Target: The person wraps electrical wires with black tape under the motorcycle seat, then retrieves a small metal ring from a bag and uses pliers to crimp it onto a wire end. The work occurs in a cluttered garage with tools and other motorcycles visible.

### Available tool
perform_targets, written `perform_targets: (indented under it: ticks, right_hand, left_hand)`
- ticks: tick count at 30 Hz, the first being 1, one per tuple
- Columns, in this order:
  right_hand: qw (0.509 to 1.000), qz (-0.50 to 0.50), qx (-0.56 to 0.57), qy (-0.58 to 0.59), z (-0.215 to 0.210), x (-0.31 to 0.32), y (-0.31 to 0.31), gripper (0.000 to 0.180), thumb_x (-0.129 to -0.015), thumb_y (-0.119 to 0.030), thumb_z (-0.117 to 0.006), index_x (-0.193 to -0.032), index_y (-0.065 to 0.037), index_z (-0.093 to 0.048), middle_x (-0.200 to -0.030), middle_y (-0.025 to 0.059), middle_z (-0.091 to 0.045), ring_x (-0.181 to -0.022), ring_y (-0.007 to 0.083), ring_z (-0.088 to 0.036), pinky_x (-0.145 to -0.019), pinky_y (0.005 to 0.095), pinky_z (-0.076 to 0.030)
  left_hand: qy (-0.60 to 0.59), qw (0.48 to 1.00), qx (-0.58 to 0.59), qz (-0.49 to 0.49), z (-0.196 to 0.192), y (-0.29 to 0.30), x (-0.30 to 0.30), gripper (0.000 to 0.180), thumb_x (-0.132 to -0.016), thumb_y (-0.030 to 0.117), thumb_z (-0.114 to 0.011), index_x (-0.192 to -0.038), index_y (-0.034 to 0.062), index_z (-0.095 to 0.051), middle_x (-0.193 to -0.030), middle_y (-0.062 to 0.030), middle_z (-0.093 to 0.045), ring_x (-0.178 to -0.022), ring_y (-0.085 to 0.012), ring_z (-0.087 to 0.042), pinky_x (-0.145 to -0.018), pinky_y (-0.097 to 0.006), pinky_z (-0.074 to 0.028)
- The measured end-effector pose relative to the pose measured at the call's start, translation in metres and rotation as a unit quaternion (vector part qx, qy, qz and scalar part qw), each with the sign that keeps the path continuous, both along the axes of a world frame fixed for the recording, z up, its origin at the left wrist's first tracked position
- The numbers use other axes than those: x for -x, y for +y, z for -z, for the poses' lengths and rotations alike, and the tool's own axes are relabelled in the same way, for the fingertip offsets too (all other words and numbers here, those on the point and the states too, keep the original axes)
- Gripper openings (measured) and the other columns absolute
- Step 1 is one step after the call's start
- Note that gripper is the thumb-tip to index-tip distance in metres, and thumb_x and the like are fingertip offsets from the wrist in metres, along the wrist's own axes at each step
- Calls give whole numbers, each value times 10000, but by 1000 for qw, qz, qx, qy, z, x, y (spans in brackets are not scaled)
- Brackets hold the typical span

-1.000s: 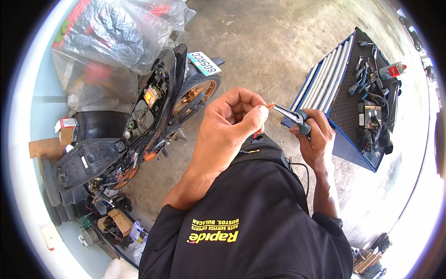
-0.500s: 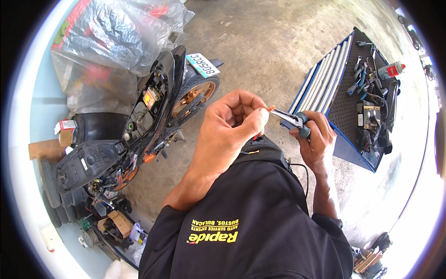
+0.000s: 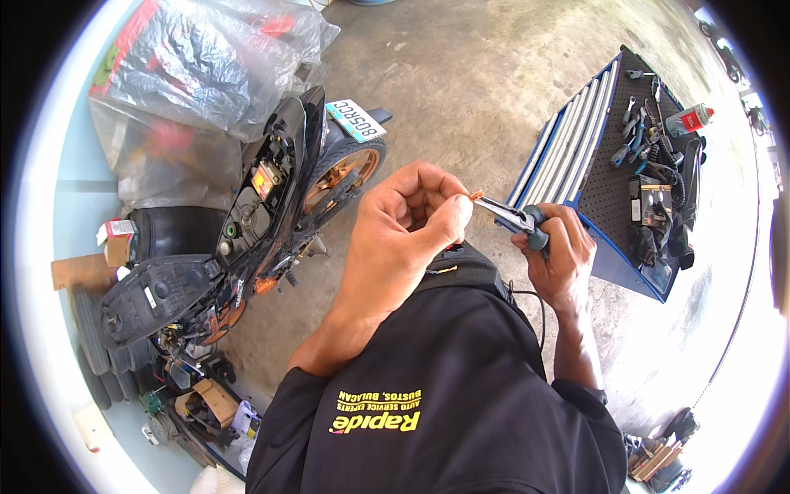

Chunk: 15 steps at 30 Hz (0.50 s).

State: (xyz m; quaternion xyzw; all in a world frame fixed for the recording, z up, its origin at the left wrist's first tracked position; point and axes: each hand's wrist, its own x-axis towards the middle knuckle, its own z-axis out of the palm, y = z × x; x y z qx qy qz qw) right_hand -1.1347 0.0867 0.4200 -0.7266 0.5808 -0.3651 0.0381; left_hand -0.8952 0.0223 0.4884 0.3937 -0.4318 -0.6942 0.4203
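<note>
My left hand [image 3: 409, 226] is closed in a pinch, thumb against forefinger. At its fingertips shows a small copper-coloured piece [image 3: 476, 196], too small to tell its kind. My right hand [image 3: 561, 255] is wrapped round the dark handles of long-nose pliers [image 3: 512, 216]. The pliers' narrow jaws point left and meet the copper-coloured piece, right beside my left thumb. Whether the jaws are clamped on it I cannot make out. Both hands are held up in front of my black shirt, over a dark bag [image 3: 462, 272] at my waist.
On the left stands a motorcycle [image 3: 280, 189] with its seat [image 3: 160, 295] raised. Plastic sheeting [image 3: 189, 74] covers something behind it. At right is a blue tool cabinet [image 3: 613, 239]; several tools, a spray can [image 3: 690, 121] and a box lie on its perforated black top.
The pliers and both hands have hardly moved; the jaws remain at the copper-coloured piece. The surroundings have shifted slightly in view.
</note>
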Motion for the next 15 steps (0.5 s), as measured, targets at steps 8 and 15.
perform_targets:
  ticks: [8,15]
  right_hand:
    - [998,10,-58,-34,-5,-11,-2,433,-878,-252,-927,-1120,-19,-654,-1002,129,-726,-897,342,-731,-776,428,-586]
    - [995,20,-87,-52,7,-8,-1,372,-903,-190,-901,-1126,-19,-657,-953,142,-693,-863,354,-713,-759,444,-562]
  left_hand:
    - [5,1000,5,-3,1,2,2,82,-1039,63,-775,-1092,23,-728,-884,40,-700,-758,5,-609,-691,-168,-478]
    - [2,1000,2,0,1,5,6,73,-1043,61,-780,-1070,36,-716,-877,47,-700,-746,16,-601,-675,-166,-471]
